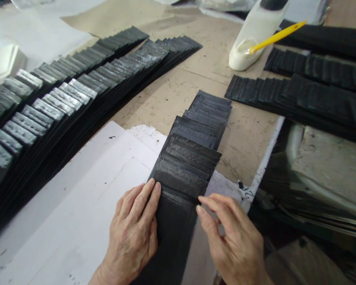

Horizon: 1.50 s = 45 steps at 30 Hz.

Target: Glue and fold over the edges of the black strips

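A row of thin black sheets (178, 225), overlapped like shingles with wrinkled, slightly glossy end strips, runs away from me across the middle. My left hand (133, 229) lies on the left edge of the nearest sheet, fingers stretched out and fingertips pressing by its end. At the opposite edge, my right hand (231, 233) has its thumb and index finger close together in a pinch at the sheet's corner. Its other fingers curl behind. Under the sheets is white paper (86, 206), which covers the near part of the table.
Long rows of overlapped black pieces (106, 79) fan out at the left. More black pieces (314, 95) lie at the right. A white bottle (255, 35) with a cut opening holds a yellow-handled brush (279, 37). Beyond the table's right edge are stacked boards (332, 166).
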Tool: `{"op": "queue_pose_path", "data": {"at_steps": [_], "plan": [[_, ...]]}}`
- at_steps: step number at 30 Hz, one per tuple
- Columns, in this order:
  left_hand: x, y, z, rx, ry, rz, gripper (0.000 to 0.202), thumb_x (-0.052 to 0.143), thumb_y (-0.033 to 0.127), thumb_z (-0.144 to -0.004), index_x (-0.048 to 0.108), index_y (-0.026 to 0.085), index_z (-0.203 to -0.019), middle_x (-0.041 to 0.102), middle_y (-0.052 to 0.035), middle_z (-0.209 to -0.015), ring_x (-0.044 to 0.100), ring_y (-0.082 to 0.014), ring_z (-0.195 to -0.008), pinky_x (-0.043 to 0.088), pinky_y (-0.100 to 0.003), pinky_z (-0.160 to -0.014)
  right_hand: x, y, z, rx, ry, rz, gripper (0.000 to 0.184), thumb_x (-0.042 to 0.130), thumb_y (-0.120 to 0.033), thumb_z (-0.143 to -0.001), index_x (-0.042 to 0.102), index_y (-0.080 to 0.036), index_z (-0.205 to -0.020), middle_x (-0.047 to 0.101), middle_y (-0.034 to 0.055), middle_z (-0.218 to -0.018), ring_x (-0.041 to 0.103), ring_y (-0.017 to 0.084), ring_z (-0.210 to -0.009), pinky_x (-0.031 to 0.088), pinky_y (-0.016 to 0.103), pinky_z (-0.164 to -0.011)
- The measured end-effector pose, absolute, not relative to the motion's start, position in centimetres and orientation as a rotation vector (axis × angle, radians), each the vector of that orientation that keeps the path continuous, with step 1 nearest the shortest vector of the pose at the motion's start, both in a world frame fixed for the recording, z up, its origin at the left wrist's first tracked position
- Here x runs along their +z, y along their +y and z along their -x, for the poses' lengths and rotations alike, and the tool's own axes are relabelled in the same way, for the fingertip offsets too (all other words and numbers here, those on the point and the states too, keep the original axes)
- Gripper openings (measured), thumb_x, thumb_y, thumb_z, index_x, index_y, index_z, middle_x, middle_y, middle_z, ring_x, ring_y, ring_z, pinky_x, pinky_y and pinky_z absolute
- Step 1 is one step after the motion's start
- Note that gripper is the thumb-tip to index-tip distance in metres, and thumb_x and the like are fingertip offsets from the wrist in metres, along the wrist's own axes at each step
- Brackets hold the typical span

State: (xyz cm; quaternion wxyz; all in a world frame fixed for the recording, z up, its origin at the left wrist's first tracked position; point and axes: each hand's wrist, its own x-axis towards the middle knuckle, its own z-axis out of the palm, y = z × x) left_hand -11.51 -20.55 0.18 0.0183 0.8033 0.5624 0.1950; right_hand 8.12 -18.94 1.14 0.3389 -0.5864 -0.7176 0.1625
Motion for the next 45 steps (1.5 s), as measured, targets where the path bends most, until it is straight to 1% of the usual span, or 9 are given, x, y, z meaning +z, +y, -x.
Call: {"op": "queue_pose_path", "data": {"at_steps": [6,10,13,19,23,26,28,37,45], "plan": [[0.2,-20.7,11.7,0.593,1.748,-2.542,0.051,0.042,0.002,-0.077,0.044,0.009,-0.128,0.047,-0.0116,-0.131,0.044,-0.0247,-0.116,0.037,-0.037,-0.097,2.3,-17.7,-7.7,0.861,-1.656,1.694,0.027,0.050,-0.033,-0.087,0.059,-0.020,-0.064,0.056,-0.0058,-0.053,0.052,0.006,-0.046,0.041,0.014,-0.045],[-0.2,-20.3,11.9,0.515,1.660,-2.616,0.053,0.037,0.004,-0.078,0.041,0.007,-0.131,0.039,-0.0107,-0.138,0.036,-0.0265,-0.126,0.033,-0.038,-0.101,2.3,-17.5,-8.0,0.977,-1.704,1.655,0.031,0.048,-0.035,-0.088,0.058,-0.021,-0.063,0.055,-0.0058,-0.052,0.053,0.007,-0.047,0.041,0.015,-0.047],[-0.4,-19.9,12.0,0.433,1.529,-2.722,0.052,0.035,0.007,-0.079,0.040,0.010,-0.131,0.038,-0.0063,-0.140,0.031,-0.0251,-0.130,0.031,-0.036,-0.104,1.2,-17.8,-8.2,0.849,-1.820,1.586,0.027,0.045,-0.029,-0.090,0.056,-0.020,-0.067,0.056,-0.0039,-0.058,0.055,0.008,-0.052,0.042,0.017,-0.051],[-0.3,-19.2,12.1,0.473,1.500,-2.775,0.049,0.036,0.009,-0.081,0.044,0.012,-0.129,0.044,-0.0041,-0.137,0.035,-0.0219,-0.129,0.032,-0.033,-0.105,0.6,-17.9,-8.7,0.626,-1.971,1.467,0.026,0.041,-0.021,-0.091,0.049,-0.019,-0.066,0.051,-0.0028,-0.058,0.053,0.007,-0.053,0.040,0.018,-0.051],[0.3,-18.5,12.4,0.463,1.458,-2.783,0.045,0.036,0.013,-0.083,0.048,0.012,-0.126,0.050,-0.0025,-0.132,0.040,-0.0194,-0.125,0.030,-0.031,-0.107,2.1,-16.8,-8.9,0.352,-2.017,1.442,0.014,0.045,-0.021,-0.089,0.058,-0.017,-0.086,0.058,0.0026,-0.078,0.056,0.011,-0.072,0.044,0.021,-0.067],[0.4,-18.6,12.6,0.540,1.411,-2.786,0.042,0.036,0.017,-0.085,0.050,0.013,-0.124,0.053,-0.0013,-0.129,0.044,-0.0177,-0.122,0.024,-0.032,-0.112,2.4,-15.3,-8.3,0.118,-2.077,1.385,0.017,0.051,-0.021,-0.086,0.061,-0.013,-0.097,0.061,0.0068,-0.089,0.055,0.016,-0.082,0.043,0.029,-0.079],[-0.1,-19.3,12.7,0.569,1.388,-2.797,0.039,0.034,0.020,-0.089,0.052,0.014,-0.123,0.054,-0.0007,-0.127,0.045,-0.0173,-0.121,0.022,-0.033,-0.113,2.1,-14.5,-7.8,0.070,-2.148,1.361,0.018,0.054,-0.021,-0.084,0.063,-0.011,-0.096,0.062,0.0070,-0.086,0.053,0.018,-0.081,0.043,0.031,-0.078],[-2.0,-21.8,12.1,0.766,1.595,-2.717,0.034,0.032,0.023,-0.093,0.060,0.021,-0.113,0.065,-0.0003,-0.109,0.052,-0.0142,-0.114,0.030,-0.035,-0.112,1.3,-14.3,-7.8,0.006,-2.277,1.318,0.026,0.057,-0.025,-0.082,0.061,-0.008,-0.102,0.060,0.0089,-0.089,0.052,0.020,-0.082,0.043,0.032,-0.075],[-2.2,-23.2,11.7,0.873,1.731,-2.717,0.023,0.046,0.022,-0.090,0.065,0.024,-0.101,0.065,0.0046,-0.107,0.054,-0.0140,-0.111,0.033,-0.031,-0.110,0.8,-14.8,-7.3,-0.021,-2.286,1.285,0.026,0.052,-0.025,-0.086,0.060,-0.008,-0.104,0.060,0.0087,-0.089,0.055,0.017,-0.077,0.043,0.029,-0.072]]}}
